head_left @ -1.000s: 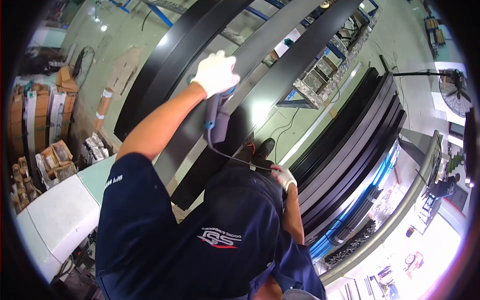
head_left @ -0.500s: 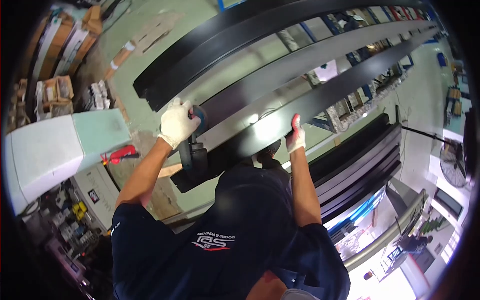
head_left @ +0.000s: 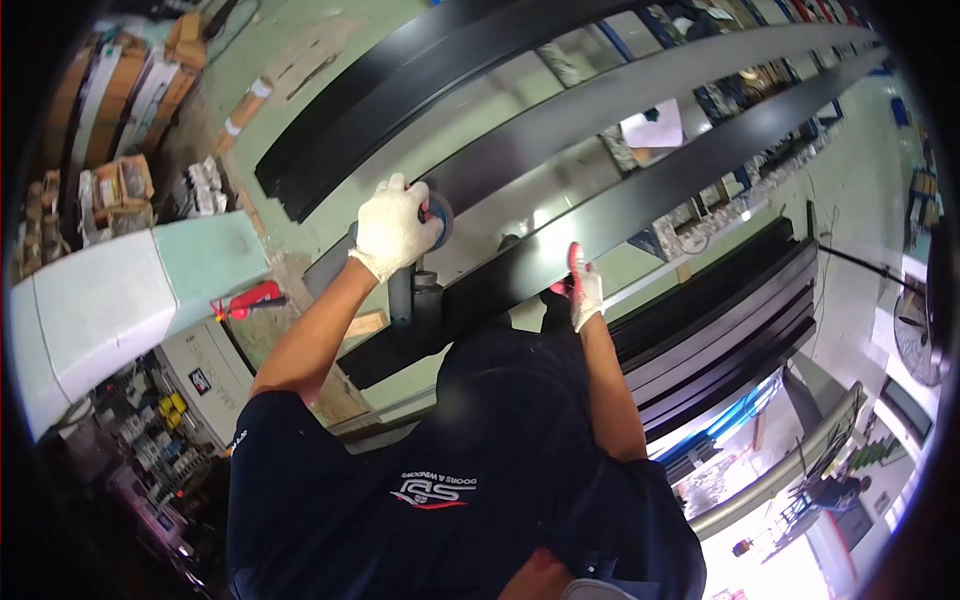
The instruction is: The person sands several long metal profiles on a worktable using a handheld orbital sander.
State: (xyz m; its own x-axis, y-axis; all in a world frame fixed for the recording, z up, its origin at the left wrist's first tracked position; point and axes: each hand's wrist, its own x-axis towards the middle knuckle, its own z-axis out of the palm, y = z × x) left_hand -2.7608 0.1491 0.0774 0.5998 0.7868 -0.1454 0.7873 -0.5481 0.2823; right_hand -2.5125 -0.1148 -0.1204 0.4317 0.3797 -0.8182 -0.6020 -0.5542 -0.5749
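My left hand (head_left: pixel 398 228), in a white glove, is closed around a dark tool (head_left: pixel 424 300) with a round bluish end. The tool is over the near part of a long dark profile (head_left: pixel 500 285); whether it touches the surface is hidden. At the profile's near edge, my right hand (head_left: pixel 584 290), in a white glove with red on the fingers, has its thumb up at the edge and its other fingers partly hidden. Beyond lie a second long grey profile (head_left: pixel 560 125) and a black one (head_left: pixel 370 115), roughly parallel.
Black profiles (head_left: pixel 720 330) are stacked at the right. A fire extinguisher (head_left: pixel 255 299) is beside a white and green box-like block (head_left: pixel 200 262) at the left. Boxes (head_left: pixel 125 195) stand at the upper left, and a fan (head_left: pixel 915 325) at the far right. A distant person (head_left: pixel 838 492) is at the lower right.
My left hand and the tool have moved right along the profile. My right hand sits slightly lower and further left in view. The view has shifted slightly.
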